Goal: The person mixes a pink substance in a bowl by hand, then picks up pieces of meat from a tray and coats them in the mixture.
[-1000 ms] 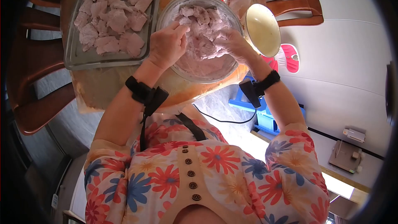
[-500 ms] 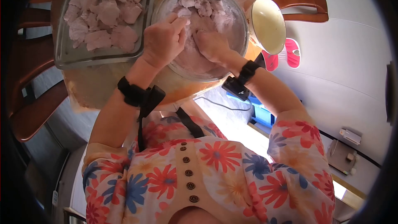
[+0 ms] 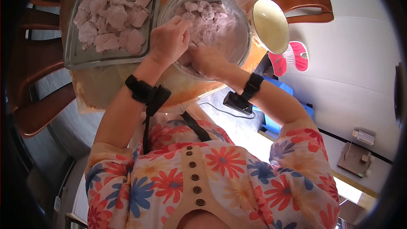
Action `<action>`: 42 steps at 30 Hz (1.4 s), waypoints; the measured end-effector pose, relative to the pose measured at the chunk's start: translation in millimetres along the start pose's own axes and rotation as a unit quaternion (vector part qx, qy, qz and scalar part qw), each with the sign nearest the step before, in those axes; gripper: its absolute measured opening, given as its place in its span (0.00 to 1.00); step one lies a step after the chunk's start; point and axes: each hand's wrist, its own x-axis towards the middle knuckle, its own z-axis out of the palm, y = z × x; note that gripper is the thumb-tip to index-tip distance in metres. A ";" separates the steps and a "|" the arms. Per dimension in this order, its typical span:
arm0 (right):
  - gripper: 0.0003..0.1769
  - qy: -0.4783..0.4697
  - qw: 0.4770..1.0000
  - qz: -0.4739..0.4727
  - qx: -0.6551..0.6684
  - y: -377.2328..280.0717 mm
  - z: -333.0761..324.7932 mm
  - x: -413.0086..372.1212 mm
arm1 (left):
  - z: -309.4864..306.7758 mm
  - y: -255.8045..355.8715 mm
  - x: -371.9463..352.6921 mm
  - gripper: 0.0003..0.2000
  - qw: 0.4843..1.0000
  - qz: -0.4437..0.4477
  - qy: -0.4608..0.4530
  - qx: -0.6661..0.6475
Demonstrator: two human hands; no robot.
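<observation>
The right hand's [image 3: 208,61] fingers are buried in mash [image 3: 214,19]; tray [image 3: 106,57] cropped above.

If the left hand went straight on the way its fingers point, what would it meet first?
Probably the pale purple pieces heaped in the glass bowl: the left hand is over the bowl's rim, fingers pointing at them. Depth is unclear; they may touch already.
</observation>
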 end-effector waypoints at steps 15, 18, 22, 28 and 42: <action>0.11 -0.028 0.998 -0.026 -0.057 63.7 -21.6 49.0 | -1.6 3.1 2.1 0.06 1.000 0.002 0.007 -0.002; 0.13 -0.041 0.999 0.010 -0.033 41.7 -20.4 52.4 | -0.4 2.0 -1.3 0.06 0.999 -0.006 0.013 -0.030; 0.15 -0.015 0.998 0.062 0.024 35.1 -28.7 53.2 | 0.7 3.6 0.2 0.06 1.000 0.005 0.022 -0.012; 0.15 0.231 0.944 -0.234 0.013 58.7 -8.0 29.0 | 0.1 3.2 -0.4 0.06 1.000 0.005 0.004 0.020; 0.18 0.049 0.998 0.039 -0.014 67.2 -37.3 27.4 | 2.1 3.1 1.0 0.05 1.000 0.005 0.003 0.031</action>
